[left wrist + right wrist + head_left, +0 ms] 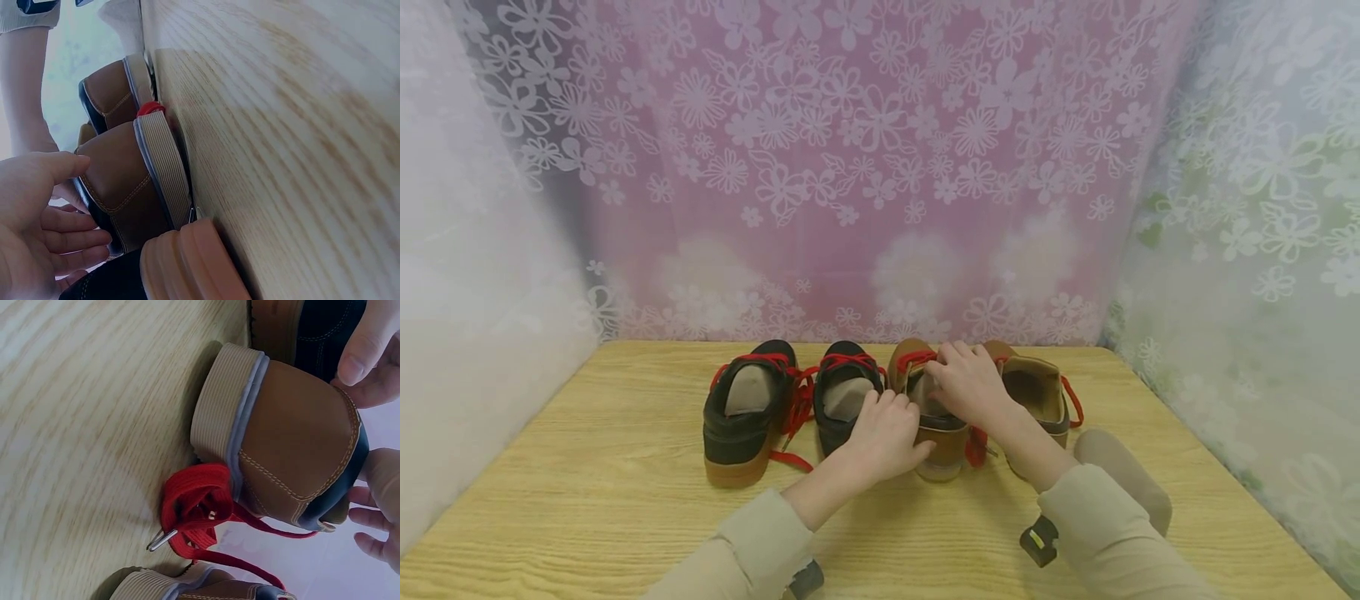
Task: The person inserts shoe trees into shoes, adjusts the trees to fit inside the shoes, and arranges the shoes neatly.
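Observation:
My right hand (966, 383) reaches over the opening of a brown shoe (942, 446) with red laces, second from the right in the row. A grey-beige insert (927, 398) shows inside that shoe, partly hidden under the right hand's thumb side. Beside the heel collar is my left hand (883, 433), thumb spread from its fingers. In the left wrist view the left thumb lies at the top edge of the brown heel (119, 175). Loosely spread right fingers (369, 519) show by the shoe's collar in the right wrist view.
Two black shoes (724, 442) with red laces stand at left, each with a beige insert (750, 390) inside. Another brown shoe (1033, 392), its inside bare, stands at right. A loose beige insert (1123, 475) lies beside my right forearm. Floral curtains (880, 167) surround the wooden table (587, 467).

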`<move>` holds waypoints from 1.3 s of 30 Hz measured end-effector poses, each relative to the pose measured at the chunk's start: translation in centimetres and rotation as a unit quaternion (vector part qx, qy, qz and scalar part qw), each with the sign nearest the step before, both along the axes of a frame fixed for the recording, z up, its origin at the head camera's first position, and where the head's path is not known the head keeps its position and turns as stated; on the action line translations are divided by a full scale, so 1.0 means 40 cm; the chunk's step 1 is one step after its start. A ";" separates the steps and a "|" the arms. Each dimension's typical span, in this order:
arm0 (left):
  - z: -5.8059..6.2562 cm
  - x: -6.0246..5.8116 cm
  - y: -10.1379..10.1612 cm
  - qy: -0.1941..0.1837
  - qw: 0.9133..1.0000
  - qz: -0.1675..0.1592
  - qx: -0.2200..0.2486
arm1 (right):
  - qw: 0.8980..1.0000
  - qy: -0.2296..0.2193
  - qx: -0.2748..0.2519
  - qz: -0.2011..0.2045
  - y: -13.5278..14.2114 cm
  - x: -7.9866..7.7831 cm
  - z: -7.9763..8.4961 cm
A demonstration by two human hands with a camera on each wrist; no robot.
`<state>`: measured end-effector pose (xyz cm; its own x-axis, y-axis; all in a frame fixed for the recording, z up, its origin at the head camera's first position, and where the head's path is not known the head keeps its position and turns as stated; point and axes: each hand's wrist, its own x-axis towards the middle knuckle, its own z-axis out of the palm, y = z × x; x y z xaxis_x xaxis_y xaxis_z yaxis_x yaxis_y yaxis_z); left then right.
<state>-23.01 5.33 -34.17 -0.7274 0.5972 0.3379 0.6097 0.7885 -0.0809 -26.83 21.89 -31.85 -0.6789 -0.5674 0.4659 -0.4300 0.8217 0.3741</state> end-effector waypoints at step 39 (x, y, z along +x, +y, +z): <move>0.007 0.016 0.040 0.076 0.994 -0.053 0.054 | 0.997 -0.045 -0.070 -0.005 0.056 0.050 0.040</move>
